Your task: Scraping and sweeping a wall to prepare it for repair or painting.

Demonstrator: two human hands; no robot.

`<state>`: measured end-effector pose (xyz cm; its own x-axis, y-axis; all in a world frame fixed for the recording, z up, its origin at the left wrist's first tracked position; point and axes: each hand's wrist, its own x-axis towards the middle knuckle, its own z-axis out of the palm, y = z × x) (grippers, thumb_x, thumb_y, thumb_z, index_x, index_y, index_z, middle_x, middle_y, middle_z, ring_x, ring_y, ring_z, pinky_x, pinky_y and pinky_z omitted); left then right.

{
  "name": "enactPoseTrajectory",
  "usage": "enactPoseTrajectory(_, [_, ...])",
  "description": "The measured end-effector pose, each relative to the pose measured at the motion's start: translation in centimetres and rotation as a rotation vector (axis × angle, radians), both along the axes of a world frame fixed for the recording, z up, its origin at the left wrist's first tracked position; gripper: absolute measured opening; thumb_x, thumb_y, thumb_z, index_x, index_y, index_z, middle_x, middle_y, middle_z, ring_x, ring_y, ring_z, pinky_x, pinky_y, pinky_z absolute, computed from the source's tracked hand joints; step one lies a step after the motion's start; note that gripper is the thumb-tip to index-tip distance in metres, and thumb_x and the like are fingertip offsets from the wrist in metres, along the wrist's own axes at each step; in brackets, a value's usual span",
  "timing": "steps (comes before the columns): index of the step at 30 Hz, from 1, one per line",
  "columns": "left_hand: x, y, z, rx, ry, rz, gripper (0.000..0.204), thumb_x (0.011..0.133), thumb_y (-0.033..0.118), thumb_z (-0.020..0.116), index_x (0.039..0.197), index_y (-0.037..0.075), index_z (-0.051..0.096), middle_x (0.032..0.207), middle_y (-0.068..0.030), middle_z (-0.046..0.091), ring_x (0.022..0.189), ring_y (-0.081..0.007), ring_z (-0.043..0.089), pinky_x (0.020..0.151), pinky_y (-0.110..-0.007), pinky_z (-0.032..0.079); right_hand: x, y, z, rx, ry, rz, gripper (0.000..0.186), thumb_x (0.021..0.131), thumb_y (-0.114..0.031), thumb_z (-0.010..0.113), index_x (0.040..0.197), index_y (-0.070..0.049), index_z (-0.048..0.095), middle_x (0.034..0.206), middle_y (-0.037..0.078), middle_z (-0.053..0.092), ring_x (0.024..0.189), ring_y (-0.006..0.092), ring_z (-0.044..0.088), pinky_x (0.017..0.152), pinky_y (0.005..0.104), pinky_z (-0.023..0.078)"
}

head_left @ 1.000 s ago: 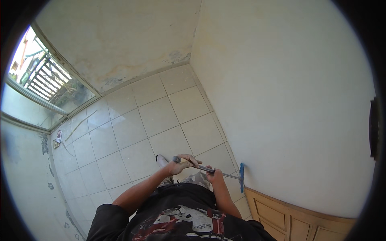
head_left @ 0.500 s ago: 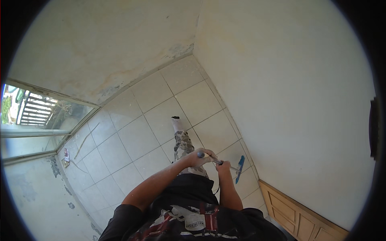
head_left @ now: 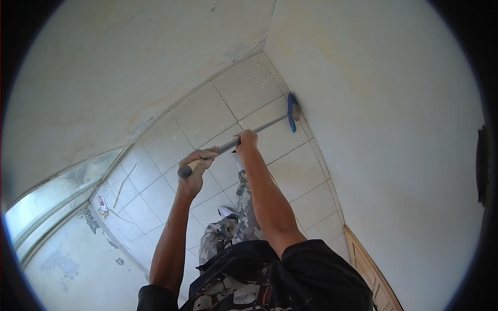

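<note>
Gripping the pole (head_left: 228, 147) with left hand (head_left: 195, 176) and right hand (head_left: 248, 140), I have pale floor flecks (head_left: 265, 80) remaining beyond the blue broom head (head_left: 291, 114).

Blue broom head (head_left: 291, 111), grey camouflage trousers (head_left: 218, 238)
</note>
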<state>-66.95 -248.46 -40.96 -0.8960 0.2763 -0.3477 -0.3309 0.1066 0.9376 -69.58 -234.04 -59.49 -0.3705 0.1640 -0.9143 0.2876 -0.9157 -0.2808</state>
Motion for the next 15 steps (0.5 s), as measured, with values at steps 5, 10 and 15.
enactPoseTrajectory(5, [-1.5, -0.2, 3.2, -0.155, 0.222, -0.179, 0.015, 0.080, 0.003, 0.054, 0.091, 0.003, 0.064, 0.109, -0.0180, 0.061, 0.117, -0.0307, 0.049, 0.096, -0.039, 0.040, -5.0, -0.3, 4.1, -0.068, 0.139, -0.098, 0.007, 0.088, -0.006, 0.039, 0.083, -0.009, 0.034, 0.063, 0.002, 0.039, 0.047, 0.0119, 0.036, 0.040, 0.0262, 0.033])
enactPoseTrajectory(10, [-2.3, -2.1, 3.1, -0.040, 0.179, -0.031, 0.017, 0.081, 0.003, 0.053, 0.094, 0.002, 0.064, 0.114, -0.0199, 0.058, 0.115, -0.0323, 0.051, 0.093, -0.039, 0.042, -5.8, -1.6, 5.8, -0.057, 0.098, -0.089, 0.004, 0.094, -0.014, 0.034, 0.096, -0.016, 0.031, 0.061, 0.001, 0.037, 0.045, 0.0106, 0.037, 0.040, 0.0270, 0.035])
enactPoseTrajectory(15, [-5.4, -0.7, -0.3, -0.087, 0.060, 0.052, 0.021, 0.078, -0.003, 0.053, 0.096, 0.002, 0.063, 0.118, -0.0197, 0.056, 0.116, -0.0301, 0.050, 0.094, -0.036, 0.040, -10.6, -0.8, 0.1, -0.009, 0.162, 0.145, 0.008, 0.091, -0.012, 0.035, 0.083, -0.012, 0.034, 0.064, 0.002, 0.038, 0.047, 0.0115, 0.037, 0.040, 0.0267, 0.033])
